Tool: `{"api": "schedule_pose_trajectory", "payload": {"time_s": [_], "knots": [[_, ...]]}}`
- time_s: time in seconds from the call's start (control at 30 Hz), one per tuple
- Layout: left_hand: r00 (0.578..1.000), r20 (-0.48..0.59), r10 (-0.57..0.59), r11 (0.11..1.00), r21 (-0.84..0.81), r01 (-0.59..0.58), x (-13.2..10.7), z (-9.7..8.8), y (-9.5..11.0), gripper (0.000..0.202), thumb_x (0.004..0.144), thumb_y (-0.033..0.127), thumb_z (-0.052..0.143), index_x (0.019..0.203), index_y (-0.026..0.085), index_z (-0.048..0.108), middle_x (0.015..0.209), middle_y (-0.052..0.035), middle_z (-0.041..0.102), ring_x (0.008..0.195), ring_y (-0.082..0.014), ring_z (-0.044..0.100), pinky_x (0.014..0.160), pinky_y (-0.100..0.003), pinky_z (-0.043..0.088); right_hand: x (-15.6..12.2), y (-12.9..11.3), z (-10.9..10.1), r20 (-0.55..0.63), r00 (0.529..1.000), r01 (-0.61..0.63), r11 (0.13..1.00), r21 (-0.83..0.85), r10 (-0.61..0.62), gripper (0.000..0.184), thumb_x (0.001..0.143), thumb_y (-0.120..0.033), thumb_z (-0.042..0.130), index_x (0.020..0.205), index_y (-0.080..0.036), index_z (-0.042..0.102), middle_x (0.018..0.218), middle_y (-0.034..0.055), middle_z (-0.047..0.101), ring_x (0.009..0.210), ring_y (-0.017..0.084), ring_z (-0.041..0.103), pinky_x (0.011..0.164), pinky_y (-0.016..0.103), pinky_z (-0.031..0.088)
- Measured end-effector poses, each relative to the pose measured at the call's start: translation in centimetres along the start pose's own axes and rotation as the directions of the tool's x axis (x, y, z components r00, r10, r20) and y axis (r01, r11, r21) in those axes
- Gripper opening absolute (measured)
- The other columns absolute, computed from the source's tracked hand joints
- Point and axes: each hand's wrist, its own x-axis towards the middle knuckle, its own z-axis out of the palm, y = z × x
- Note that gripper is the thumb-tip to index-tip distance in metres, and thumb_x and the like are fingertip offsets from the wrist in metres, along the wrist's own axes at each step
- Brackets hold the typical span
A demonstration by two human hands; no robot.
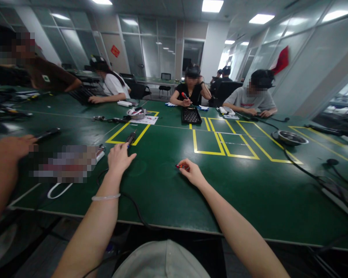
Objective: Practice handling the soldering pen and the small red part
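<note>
My left hand (118, 159) reaches forward over the green table, a pale bangle on its wrist. Its fingers lie on the near end of a black electric screwdriver (131, 138), with the thumb stuck out to the right; how firm the hold is does not show. Pinched between the closed fingers of my right hand (193, 173) is a small red-and-dark piece (178, 166), mostly hidden and too small to name. That hand hovers or rests low over the table, right of the left hand.
Yellow tape outlines (210, 153) mark the table (162, 200). A black compartment tray (191, 116) stands farther back, near a co-worker. Left of me lie a blurred-out packet (66, 164) and a co-worker's hand (14, 146). A round metal dish (292, 138) and black cables sit right.
</note>
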Motion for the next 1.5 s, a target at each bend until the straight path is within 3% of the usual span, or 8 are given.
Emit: {"api": "schedule_pose_trajectory", "payload": {"time_s": [0.1, 0.2, 0.57, 0.8, 0.93, 1.2, 1.37, 1.5], "knots": [[0.974, 0.146, -0.174, 0.983, 0.088, 0.162, 0.2, -0.2, -2.2, 0.066, 0.078, 0.054, 0.060, 0.128, 0.014, 0.050, 0.134, -0.0258, 0.048, 0.118, -0.0437, 0.049, 0.088, -0.053, 0.044, 0.0, 0.1, 0.0, 0.005, 1.000, 0.009, 1.000, -0.010, -0.009, 0.018, 0.081, -0.022, 0.055, 0.098, -0.020, 0.060, 0.091, 0.0024, 0.065, 0.071, 0.014, 0.056, 0.069, 0.028, 0.044], [0.925, 0.296, -0.241, 0.969, 0.120, 0.214, 0.4, 0.1, -3.1, 0.054, 0.080, 0.052, 0.057, 0.118, 0.015, 0.056, 0.120, -0.0244, 0.057, 0.105, -0.0394, 0.059, 0.078, -0.047, 0.048, 0.0, 0.2, 0.0, 0.011, 1.000, 0.012, 1.000, -0.006, -0.012, 0.019, 0.081, -0.022, 0.055, 0.099, -0.021, 0.060, 0.092, 0.0023, 0.065, 0.072, 0.014, 0.056, 0.070, 0.028, 0.045], [0.941, 0.279, -0.193, 0.972, 0.188, 0.143, 0.4, 0.6, -2.5, 0.059, 0.079, 0.052, 0.053, 0.125, 0.015, 0.051, 0.120, -0.0210, 0.057, 0.104, -0.0366, 0.060, 0.079, -0.043, 0.048, 0.0, 0.6, 0.3, 0.011, 1.000, 0.019, 1.000, -0.024, -0.019, 0.017, 0.082, -0.022, 0.056, 0.098, -0.021, 0.062, 0.092, 0.0021, 0.066, 0.072, 0.014, 0.056, 0.069, 0.027, 0.044], [0.968, 0.249, -0.010, 0.983, 0.179, -0.036, -0.8, 0.6, 1.1, 0.058, 0.078, 0.051, 0.053, 0.124, 0.015, 0.053, 0.113, -0.0190, 0.060, 0.101, -0.0355, 0.060, 0.082, -0.043, 0.046, 0.1, 0.5, 0.4, 0.020, 1.000, 0.023, 0.999, -0.032, -0.022, 0.017, 0.082, -0.023, 0.056, 0.098, -0.021, 0.062, 0.090, 0.0016, 0.065, 0.072, 0.014, 0.056, 0.070, 0.027, 0.044], [0.958, 0.256, 0.128, 0.979, 0.120, -0.163, -2.1, 0.7, 4.1, 0.057, 0.079, 0.049, 0.053, 0.126, 0.017, 0.052, 0.114, -0.0162, 0.059, 0.099, -0.0329, 0.060, 0.080, -0.040, 0.046, 0.1, 0.1, 0.4, 0.022, 0.999, 0.028, 0.999, -0.043, -0.027, 0.014, 0.082, -0.021, 0.056, 0.095, -0.020, 0.062, 0.087, 0.0014, 0.064, 0.070, 0.014, 0.054, 0.068, 0.027, 0.044], [0.872, 0.254, 0.419, 0.905, -0.034, -0.425, -4.8, 1.2, 9.5, 0.057, 0.080, 0.045, 0.056, 0.132, 0.022, 0.047, 0.117, -0.0105, 0.058, 0.103, -0.0270, 0.058, 0.084, -0.035, 0.044, -0.1, -0.3, 0.8, 0.067, 0.994, 0.100, 0.979, -0.178, -0.089, 0.012, 0.084, -0.020, 0.055, 0.095, -0.020, 0.061, 0.087, 0.0014, 0.061, 0.069, 0.013, 0.053, 0.068, 0.025, 0.043], [0.805, 0.238, 0.544, 0.838, -0.102, -0.536, -6.3, 1.3, 11.3, 0.056, 0.080, 0.042, 0.058, 0.130, 0.022, 0.046, 0.118, -0.0089, 0.058, 0.102, -0.0254, 0.057, 0.087, -0.035, 0.044, -0.3, -0.5, 1.1, 0.082, 0.989, 0.144, 0.944, -0.299, -0.124, 0.011, 0.085, -0.020, 0.056, 0.095, -0.021, 0.060, 0.088, 0.0016, 0.059, 0.074, 0.015, 0.054, 0.070, 0.025, 0.043], [0.781, 0.236, 0.578, 0.816, -0.126, -0.565, -6.9, 1.2, 12.0, 0.054, 0.080, 0.039, 0.059, 0.129, 0.022, 0.046, 0.118, -0.0091, 0.058, 0.104, -0.0256, 0.057, 0.088, -0.035, 0.043, -0.5, -1.1, 1.3, 0.093, 0.981, 0.195, 0.910, -0.367, -0.173, 0.011, 0.085, -0.019, 0.056, 0.095, -0.022, 0.059, 0.095, 0.0024, 0.058, 0.079, 0.016, 0.055, 0.073, 0.025, 0.043]]}}
